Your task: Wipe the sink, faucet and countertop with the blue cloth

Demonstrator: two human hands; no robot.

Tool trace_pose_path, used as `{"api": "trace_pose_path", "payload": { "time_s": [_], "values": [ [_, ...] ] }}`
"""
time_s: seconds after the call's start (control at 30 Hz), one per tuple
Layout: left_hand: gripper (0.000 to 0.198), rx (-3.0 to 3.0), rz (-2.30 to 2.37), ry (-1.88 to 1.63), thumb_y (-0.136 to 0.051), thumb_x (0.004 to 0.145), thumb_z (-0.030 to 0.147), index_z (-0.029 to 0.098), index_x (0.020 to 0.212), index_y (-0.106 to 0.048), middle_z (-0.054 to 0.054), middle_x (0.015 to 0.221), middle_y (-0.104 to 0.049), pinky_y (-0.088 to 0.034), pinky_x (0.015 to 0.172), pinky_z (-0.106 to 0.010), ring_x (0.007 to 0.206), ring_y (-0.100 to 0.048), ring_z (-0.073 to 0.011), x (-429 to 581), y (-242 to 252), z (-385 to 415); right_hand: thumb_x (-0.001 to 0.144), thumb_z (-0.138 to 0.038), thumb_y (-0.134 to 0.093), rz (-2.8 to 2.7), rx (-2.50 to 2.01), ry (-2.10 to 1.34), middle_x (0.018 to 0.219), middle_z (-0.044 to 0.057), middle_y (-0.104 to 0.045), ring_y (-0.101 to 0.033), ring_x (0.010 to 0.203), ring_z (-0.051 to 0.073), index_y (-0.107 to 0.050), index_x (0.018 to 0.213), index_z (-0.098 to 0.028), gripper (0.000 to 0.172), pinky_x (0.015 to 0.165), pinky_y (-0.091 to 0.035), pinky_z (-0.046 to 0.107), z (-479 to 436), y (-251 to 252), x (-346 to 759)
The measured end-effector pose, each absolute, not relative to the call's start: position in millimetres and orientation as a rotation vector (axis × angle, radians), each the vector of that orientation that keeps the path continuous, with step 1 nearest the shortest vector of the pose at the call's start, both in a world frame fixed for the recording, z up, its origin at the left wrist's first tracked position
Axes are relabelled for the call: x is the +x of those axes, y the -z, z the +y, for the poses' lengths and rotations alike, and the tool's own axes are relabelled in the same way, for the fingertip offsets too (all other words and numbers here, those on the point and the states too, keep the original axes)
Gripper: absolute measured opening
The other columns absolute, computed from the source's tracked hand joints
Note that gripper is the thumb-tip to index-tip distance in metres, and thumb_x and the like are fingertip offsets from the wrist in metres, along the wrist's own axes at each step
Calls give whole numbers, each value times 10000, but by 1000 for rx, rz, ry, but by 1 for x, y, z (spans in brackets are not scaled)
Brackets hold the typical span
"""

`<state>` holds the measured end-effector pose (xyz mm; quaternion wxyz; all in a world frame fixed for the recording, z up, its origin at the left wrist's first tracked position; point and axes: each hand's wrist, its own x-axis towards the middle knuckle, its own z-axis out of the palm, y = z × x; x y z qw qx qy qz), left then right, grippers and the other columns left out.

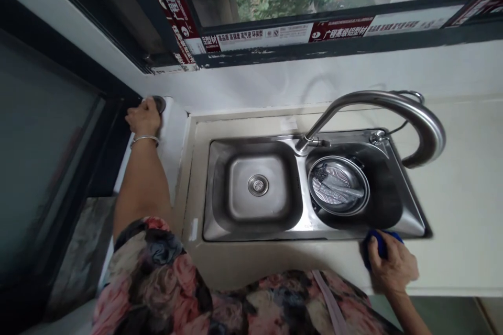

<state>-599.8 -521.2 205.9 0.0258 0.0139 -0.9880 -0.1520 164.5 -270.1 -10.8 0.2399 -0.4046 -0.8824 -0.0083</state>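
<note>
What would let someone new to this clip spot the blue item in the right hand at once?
Find the stainless steel double sink set in the cream countertop. At the sink's front corner on the right, the person's right hand grips a bright blue sponge or cloth. Nothing else in view is that blue.
</note>
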Motion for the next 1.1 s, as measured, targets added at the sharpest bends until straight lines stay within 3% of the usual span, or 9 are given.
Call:
{"api": "trace_pose_path", "payload": {
  "time_s": [0.07, 0.2, 0.4, 0.53, 0.7, 0.83, 0.93, 1.1],
  "values": [
    [598, 105, -3048, 466, -381, 1113, 467, 43, 1453, -631, -246, 1511, -577, -422, 1197, -628, 1414, -521, -364, -603, -207, -521, 1012, -445, -642, -2410, -1109, 7, 1064, 120, -785, -729, 926, 298, -738, 1136, -170, 316, 782, -479, 376, -271, 11, 164],
    [510, 152, -3035, 436, -677, 996, 378, 90, 1416, -658, -233, 1545, -567, -455, 1190, -580, 1406, -564, -342, -606, -209, -520, 1022, -440, -641, -2413, -1103, 15, 1069, 117, -782, -727, 931, 293, -733, 1144, -170, 311, 795, -483, 375, -271, 10, 163],
    [498, 61, -3053, 305, -661, 1010, 335, 32, 1402, -615, -269, 1538, -585, -444, 1201, -591, 1436, -569, -363, -599, -209, -525, 1010, -388, -672, -2405, -1070, 51, 1054, 116, -780, -715, 925, 278, -740, 1156, -159, 280, 774, -446, 357, -272, 7, 161],
    [476, -67, -2990, 264, -630, 1012, 323, 64, 1410, -597, -248, 1527, -583, -476, 1166, -591, 1384, -600, -376, -588, -206, -528, 1012, -389, -673, -2395, -1071, 61, 1051, 106, -776, -704, 920, 263, -734, 1140, -166, 264, 772, -431, 349, -273, 6, 159],
    [447, -828, -2904, 271, -634, 1011, 366, 158, 1406, -621, -145, 1361, -673, -484, 1154, -427, 1285, -625, -281, -560, -194, -508, 1032, -411, -652, -2404, -1093, 68, 1059, 102, -783, -710, 938, 252, -738, 1141, -161, 285, 798, -445, 348, -274, 3, 156],
    [336, -1467, -2933, 220, -698, 959, 413, 268, 1261, -716, -56, 1223, -732, -529, 1048, -341, 1152, -689, -244, -508, -154, -468, 1045, -447, -627, -2398, -1118, 84, 1053, 103, -786, -710, 938, 254, -747, 1129, -158, 324, 805, -441, 345, -275, 3, 157],
    [315, -1838, -3019, 95, -681, 959, 440, 273, 1219, -744, -81, 1267, -739, -535, 1027, -360, 1170, -706, -277, -455, -103, -441, 1045, -444, -629, -2395, -1138, 81, 1062, 107, -788, -715, 951, 257, -748, 1133, -155, 325, 824, -447, 346, -275, 4, 158],
    [173, -1984, -3207, -51, -760, 912, 312, 231, 1063, -777, -117, 1258, -755, -557, 984, -364, 1181, -720, -295, -378, -11, -426, 1032, -421, -656, -2388, -1122, 79, 1064, 102, -789, -716, 962, 249, -743, 1131, -155, 297, 841, -451, 337, -277, 3, 155]
  ]
}}
